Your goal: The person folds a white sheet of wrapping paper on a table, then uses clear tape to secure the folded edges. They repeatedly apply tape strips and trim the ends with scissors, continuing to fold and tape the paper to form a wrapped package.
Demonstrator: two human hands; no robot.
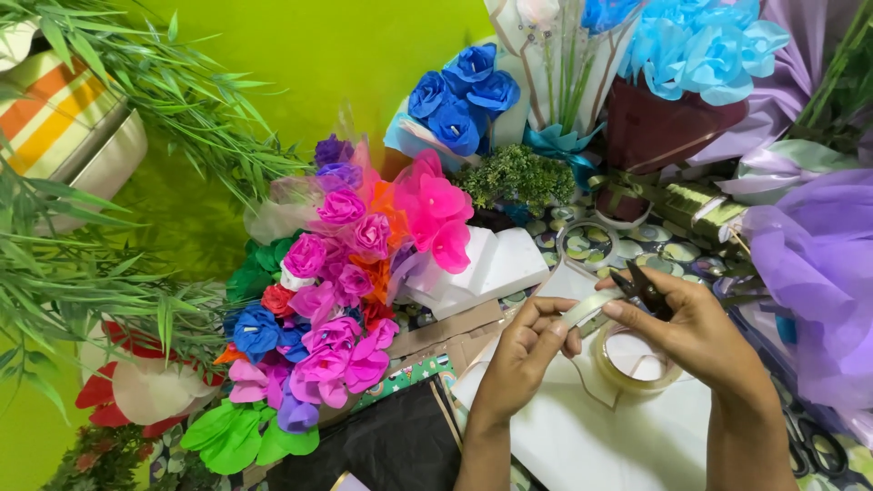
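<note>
My left hand (523, 356) pinches one end of a short strip of clear tape (587, 307). My right hand (696, 332) holds the other end and also grips small dark scissors (644, 287) between its fingers. A roll of clear tape (637, 359) lies just beneath my right hand on a white sheet (591, 436). Both hands hover above the sheet, close together.
A heap of pink, purple, blue and green paper flowers (336, 309) lies to the left. Blue flower bouquets (464, 100), a maroon wrapped bouquet (668, 127), purple wrapping (818, 264), a second tape roll (587, 241), white foam blocks (486, 268), black paper (382, 445) and green fronds (73, 273) surround the work area.
</note>
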